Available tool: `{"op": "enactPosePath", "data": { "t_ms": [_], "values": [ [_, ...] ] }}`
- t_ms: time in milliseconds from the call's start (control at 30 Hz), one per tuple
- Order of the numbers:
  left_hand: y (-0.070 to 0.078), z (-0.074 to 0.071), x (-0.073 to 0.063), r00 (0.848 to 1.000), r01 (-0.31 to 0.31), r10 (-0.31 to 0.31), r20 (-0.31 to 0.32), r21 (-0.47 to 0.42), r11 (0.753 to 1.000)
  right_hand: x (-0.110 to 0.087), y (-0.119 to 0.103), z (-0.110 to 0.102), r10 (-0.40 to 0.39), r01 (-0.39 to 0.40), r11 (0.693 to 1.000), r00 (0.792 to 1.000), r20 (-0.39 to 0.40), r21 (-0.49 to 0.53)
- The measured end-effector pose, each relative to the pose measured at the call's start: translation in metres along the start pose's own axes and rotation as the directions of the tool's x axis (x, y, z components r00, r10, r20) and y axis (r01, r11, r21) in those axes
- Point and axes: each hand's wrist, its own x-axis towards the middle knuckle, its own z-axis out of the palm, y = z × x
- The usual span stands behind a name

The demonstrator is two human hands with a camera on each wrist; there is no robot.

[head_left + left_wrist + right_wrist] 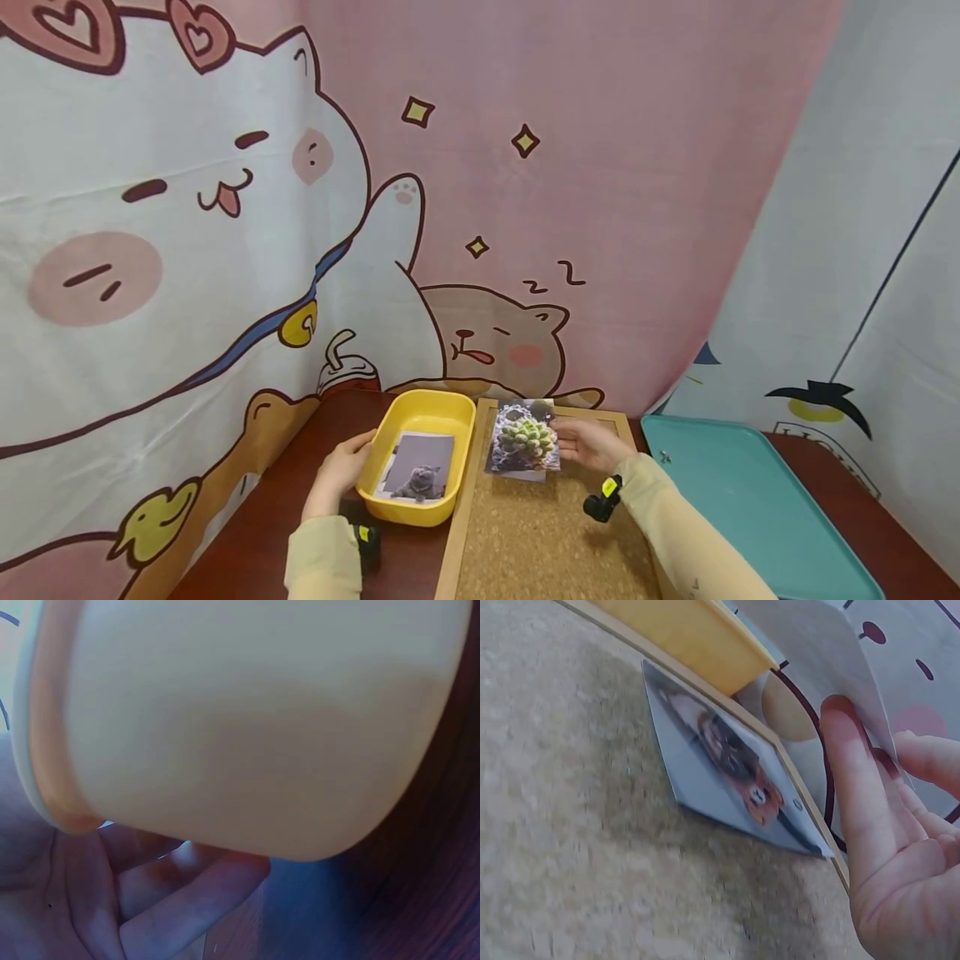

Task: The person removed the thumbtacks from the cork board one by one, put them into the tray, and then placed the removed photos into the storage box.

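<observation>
My right hand (588, 446) pinches the edge of a succulent photo (525, 437) between thumb and fingers, above the upper part of the cork board (555, 533). In the right wrist view the pale back of this photo (817, 645) faces the camera. Below it, at the board, is a second photo (727, 750) with an orange-brown animal, mostly hidden in the head view. My left hand (345, 467) holds the left side of a yellow tub (412, 515), fingers against its outer wall. Inside the tub lies a photo of a grey cat (423, 467), with a pale edge under it.
A teal tray (757, 500) lies right of the board, with a small metallic item (665, 457) near its left rim. The dark red table (262, 533) runs under everything. A cartoon curtain (600, 167) hangs right behind the table.
</observation>
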Motion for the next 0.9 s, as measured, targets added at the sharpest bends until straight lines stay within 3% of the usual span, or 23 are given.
{"op": "enactPosePath", "data": {
  "t_ms": [233,467,733,900],
  "values": [
    [0.001,0.000,0.001,1.000,-0.009,0.009,-0.001,0.002,1.000,0.004,-0.002,0.015,-0.001,0.001,0.999,1.000,0.008,-0.035],
    [0.001,0.001,0.000,1.000,0.020,-0.019,0.003,-0.057,0.998,0.011,-0.002,0.027,0.004,-0.004,1.000,1.000,0.005,-0.023],
    [0.004,-0.002,0.001,1.000,-0.004,0.004,-0.004,-0.003,1.000,0.021,-0.006,0.042,0.013,-0.013,1.000,0.999,0.047,0.002],
    [0.001,0.000,0.002,1.000,-0.007,0.007,-0.005,0.012,1.000,0.029,-0.009,0.058,0.015,-0.016,0.999,1.000,0.020,0.028]
  ]
}}
